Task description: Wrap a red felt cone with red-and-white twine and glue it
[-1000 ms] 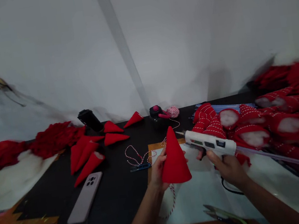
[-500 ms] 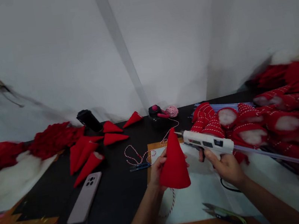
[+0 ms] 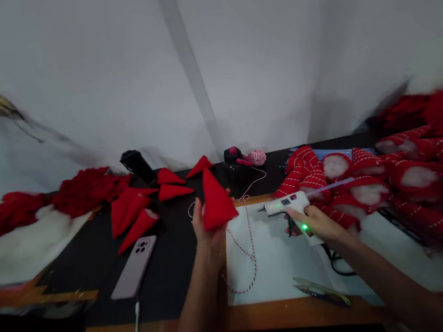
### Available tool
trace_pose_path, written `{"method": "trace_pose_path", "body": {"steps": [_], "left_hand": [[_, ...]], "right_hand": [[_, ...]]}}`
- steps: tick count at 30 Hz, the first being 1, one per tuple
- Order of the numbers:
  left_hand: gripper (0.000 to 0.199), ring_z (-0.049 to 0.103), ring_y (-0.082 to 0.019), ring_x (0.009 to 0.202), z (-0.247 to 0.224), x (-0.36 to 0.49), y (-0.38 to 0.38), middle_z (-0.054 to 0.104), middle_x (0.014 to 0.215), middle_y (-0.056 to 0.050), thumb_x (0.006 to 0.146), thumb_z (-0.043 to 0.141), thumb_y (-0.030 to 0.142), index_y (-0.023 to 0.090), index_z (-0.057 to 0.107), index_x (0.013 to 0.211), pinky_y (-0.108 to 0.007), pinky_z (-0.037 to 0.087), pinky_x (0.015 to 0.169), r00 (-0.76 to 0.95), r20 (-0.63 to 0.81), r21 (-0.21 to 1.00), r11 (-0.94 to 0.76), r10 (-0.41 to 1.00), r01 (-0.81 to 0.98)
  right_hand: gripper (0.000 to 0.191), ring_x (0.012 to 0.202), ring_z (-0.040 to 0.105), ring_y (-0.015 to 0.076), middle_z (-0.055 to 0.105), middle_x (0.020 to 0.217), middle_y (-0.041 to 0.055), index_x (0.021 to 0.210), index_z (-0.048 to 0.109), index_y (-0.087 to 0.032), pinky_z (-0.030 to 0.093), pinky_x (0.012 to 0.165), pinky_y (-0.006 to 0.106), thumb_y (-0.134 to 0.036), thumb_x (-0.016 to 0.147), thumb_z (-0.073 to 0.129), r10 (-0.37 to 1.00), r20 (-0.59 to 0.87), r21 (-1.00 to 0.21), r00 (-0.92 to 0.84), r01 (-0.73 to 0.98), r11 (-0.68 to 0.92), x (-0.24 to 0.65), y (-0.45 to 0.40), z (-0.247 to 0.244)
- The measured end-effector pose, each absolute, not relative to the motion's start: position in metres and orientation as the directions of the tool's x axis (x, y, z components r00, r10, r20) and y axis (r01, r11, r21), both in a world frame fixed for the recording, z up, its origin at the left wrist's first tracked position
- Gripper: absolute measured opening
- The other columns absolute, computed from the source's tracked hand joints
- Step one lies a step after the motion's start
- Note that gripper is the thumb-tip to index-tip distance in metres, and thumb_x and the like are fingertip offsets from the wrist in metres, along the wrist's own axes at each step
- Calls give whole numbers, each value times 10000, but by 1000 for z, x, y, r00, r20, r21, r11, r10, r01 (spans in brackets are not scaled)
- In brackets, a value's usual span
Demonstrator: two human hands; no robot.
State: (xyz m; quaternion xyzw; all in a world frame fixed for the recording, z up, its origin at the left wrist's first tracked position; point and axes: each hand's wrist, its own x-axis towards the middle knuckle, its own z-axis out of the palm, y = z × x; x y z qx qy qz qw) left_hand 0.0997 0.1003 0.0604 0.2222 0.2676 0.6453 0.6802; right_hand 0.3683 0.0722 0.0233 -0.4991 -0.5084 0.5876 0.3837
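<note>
Left grip (image 3: 208, 227): closed on a red felt cone (image 3: 215, 201), which is held tip-up in the air at the far-left corner of a white paper sheet (image 3: 274, 261).

Right grip (image 3: 315, 224): closed around a white hot glue gun (image 3: 286, 203); its nozzle is pointed left, toward the cone, and a glue stick (image 3: 329, 187) projects from its rear.

Gap: nozzle and felt are kept near but apart.

Edges: the sheet is bordered on the near side by a wooden table edge (image 3: 270, 314).

Around: red-and-white twine (image 3: 252, 251) is laid across the sheet; thread snips (image 3: 321, 291) are placed near its near edge; striped red fabric pieces (image 3: 425, 178) are heaped on the right.
</note>
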Motion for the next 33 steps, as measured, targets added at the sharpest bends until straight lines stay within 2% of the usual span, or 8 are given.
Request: {"method": "trace_pose_path", "body": {"steps": [5, 10, 13, 19, 23, 27, 29, 33], "left_hand": [[329, 698, -268, 928, 72, 56, 102, 730, 973, -90, 859, 566, 368, 153, 645, 1095, -421, 568, 836, -233, -8, 665, -169, 972, -728], [383, 686, -264, 1000, 70, 36, 83, 734, 1001, -120, 850, 492, 264, 110, 612, 1179, -425, 539, 898, -276, -17, 684, -190, 961, -704], [432, 685, -273, 1001, 65, 31, 69, 722, 1057, -151, 851, 471, 299, 88, 601, 1205, -428, 542, 883, -212, -66, 672, -114, 975, -732], [384, 703, -172, 743, 59, 34, 54, 737, 912, -81, 847, 606, 326, 126, 638, 1174, -267, 570, 721, -284, -129, 694, -118, 950, -710], [429, 717, -200, 776, 56, 33, 48, 741, 936, -88, 852, 594, 284, 149, 594, 1259, -296, 588, 709, -204, -144, 715, -40, 968, -698], [436, 717, -225, 924, 50, 27, 46, 736, 1035, -109, 880, 516, 228, 161, 552, 1309, -336, 588, 816, -128, -197, 663, 36, 972, -747], [455, 703, -255, 992, 48, 28, 48, 721, 1093, -134, 890, 481, 235, 143, 524, 1333, -386, 580, 859, -72, -207, 623, 74, 976, -778], [466, 705, -277, 975, 50, 45, 55, 698, 1132, -170, 899, 515, 342, 129, 520, 1314, -413, 585, 842, 31, -192, 636, 149, 981, -757]], "right_hand": [[450, 561, 640, 222, 634, 559, 58, 668, 585, -179, 460, 491, 289, -607, 808, 578, 959, -223, -869, -173, 482, -116, 370, 61, -2], [430, 705, 672, 299, 659, 712, 150, 734, 650, -146, 464, 619, 368, -521, 900, 520, 998, -46, -172, -50, 984, 42, 368, 38, 22], [303, 876, 655, 307, 665, 955, 180, 956, 655, -131, 492, 680, 375, -399, 935, 515, 978, 81, -47, -194, 979, 198, 340, 27, 39], [178, 1023, 580, 297, 630, 1102, 130, 1037, 635, -172, 507, 822, 421, -235, 872, 614, 528, 110, -143, -842, 512, 847, 265, 6, 18], [229, 919, 622, 257, 683, 961, 72, 1007, 632, -229, 497, 871, 408, -78, 863, 538, 466, 162, -160, -870, 443, 882, 254, -4, 10], [168, 748, 663, 197, 700, 840, 49, 1019, 607, -223, 530, 692, 308, -143, 898, 522, 490, 189, -368, -851, 401, 839, 270, -8, 43], [183, 786, 680, 178, 708, 918, 57, 1083, 590, -198, 540, 655, 273, -204, 938, 479, 487, 202, -538, -850, 320, 780, 283, -11, 70], [323, 1069, 639, 134, 677, 1170, 47, 1266, 545, -222, 510, 921, 223, -179, 977, 407, 384, 411, -672, -827, 10, 741, 312, -15, 127]]}}
